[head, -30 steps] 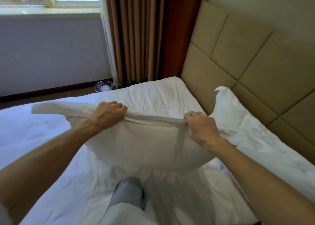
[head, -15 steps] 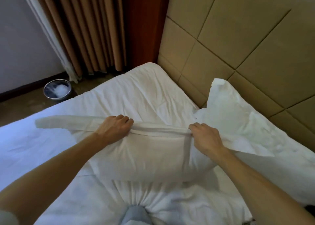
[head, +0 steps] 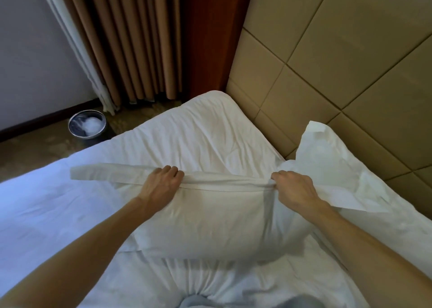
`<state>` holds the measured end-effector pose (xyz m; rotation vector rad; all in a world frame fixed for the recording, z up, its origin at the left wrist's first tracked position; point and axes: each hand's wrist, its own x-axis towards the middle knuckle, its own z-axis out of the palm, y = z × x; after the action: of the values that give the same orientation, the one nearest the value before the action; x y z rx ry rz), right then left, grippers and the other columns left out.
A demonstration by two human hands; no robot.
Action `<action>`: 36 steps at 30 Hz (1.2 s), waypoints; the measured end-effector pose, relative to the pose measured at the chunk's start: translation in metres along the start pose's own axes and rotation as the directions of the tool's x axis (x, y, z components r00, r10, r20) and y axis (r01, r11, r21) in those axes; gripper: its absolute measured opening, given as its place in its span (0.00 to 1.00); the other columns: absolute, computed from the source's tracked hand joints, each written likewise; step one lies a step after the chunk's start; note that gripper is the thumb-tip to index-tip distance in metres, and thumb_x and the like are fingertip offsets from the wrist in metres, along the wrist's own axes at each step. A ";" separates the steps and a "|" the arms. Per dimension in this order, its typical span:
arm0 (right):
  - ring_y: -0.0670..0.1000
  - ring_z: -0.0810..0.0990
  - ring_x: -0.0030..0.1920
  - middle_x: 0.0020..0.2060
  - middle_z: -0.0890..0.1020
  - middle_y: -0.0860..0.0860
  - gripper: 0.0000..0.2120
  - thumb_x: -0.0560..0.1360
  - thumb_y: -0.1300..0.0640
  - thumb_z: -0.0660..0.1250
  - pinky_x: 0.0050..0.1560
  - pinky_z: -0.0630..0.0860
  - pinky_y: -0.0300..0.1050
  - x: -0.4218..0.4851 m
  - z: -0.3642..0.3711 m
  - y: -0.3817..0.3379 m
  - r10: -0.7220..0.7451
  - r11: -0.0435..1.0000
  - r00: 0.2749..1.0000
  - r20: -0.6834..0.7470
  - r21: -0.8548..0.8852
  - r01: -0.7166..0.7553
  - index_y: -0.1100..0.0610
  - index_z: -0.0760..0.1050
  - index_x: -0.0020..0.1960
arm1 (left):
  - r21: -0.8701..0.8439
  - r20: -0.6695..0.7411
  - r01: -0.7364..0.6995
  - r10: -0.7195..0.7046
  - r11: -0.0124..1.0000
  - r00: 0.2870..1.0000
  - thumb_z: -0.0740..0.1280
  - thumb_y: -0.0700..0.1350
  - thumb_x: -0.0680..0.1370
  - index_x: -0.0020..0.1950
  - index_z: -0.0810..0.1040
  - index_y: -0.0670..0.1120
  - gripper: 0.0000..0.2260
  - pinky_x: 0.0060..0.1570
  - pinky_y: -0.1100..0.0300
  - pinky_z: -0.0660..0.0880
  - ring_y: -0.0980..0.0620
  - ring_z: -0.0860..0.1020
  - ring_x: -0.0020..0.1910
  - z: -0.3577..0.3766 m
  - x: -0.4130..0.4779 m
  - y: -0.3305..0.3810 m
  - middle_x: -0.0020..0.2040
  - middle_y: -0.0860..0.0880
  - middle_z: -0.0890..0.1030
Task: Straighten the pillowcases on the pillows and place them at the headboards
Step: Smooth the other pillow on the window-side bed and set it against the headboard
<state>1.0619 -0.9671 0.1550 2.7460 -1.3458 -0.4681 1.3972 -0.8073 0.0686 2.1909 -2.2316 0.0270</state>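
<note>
Both hands are on it: the left hand (head: 161, 186) has its fingers (head: 171, 171) curled over the top hem of the pillowcase (head: 105, 173), gripping the fabric, and the right hand (head: 295, 188) does the same, its fingers (head: 279, 175) clenched on the bunched hem. The white pillow (head: 210, 221) sits on the bed sheet (head: 46, 209) below both sets of knuckles, and its seam runs taut from one grip to the other. Out past the left fingers, a loose flap of the case stretches flat and empty. Just beyond the right fingers, a second pillow (head: 332, 158) lies at the padded tan headboard (head: 339, 74), one corner poking up. Far beyond the left fingertips, a metal waste bin (head: 87, 123) stands on the floor, by the brown curtain (head: 131, 39).
</note>
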 end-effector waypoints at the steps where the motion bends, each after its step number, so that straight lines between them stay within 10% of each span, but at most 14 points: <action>1: 0.52 0.78 0.44 0.42 0.78 0.46 0.09 0.72 0.64 0.61 0.37 0.71 0.47 0.004 -0.005 0.002 -0.021 1.000 1.000 -0.016 0.003 0.021 0.51 0.72 0.46 | 0.001 0.007 0.048 -0.048 0.999 0.999 0.69 0.31 0.67 0.44 0.74 0.44 0.11 0.32 0.54 0.68 0.47 0.72 0.34 0.000 0.000 0.002 0.36 0.48 0.74; 20: 0.55 0.75 0.35 0.33 0.77 0.49 0.05 0.73 0.58 0.61 0.30 0.61 0.46 0.112 -0.094 0.101 -0.419 0.863 0.884 -0.206 0.214 0.458 0.55 0.71 0.39 | 0.211 -0.219 0.551 -0.511 0.807 0.832 0.70 0.36 0.70 0.50 0.76 0.43 0.10 0.44 0.44 0.71 0.38 0.76 0.44 -0.114 0.094 0.029 0.43 0.43 0.78; 36: 0.52 0.75 0.33 0.34 0.78 0.48 0.06 0.76 0.54 0.61 0.32 0.70 0.45 0.144 -0.117 0.179 -0.208 0.915 0.942 -0.263 0.289 0.283 0.52 0.75 0.43 | 0.176 -0.336 0.481 -0.407 0.859 0.850 0.66 0.42 0.76 0.46 0.74 0.46 0.02 0.52 0.47 0.71 0.41 0.78 0.45 -0.169 0.224 0.030 0.42 0.46 0.80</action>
<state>1.0414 -1.2005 0.2619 3.1326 -1.1098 0.0738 1.3632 -1.0267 0.2421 2.5817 -1.5944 0.6170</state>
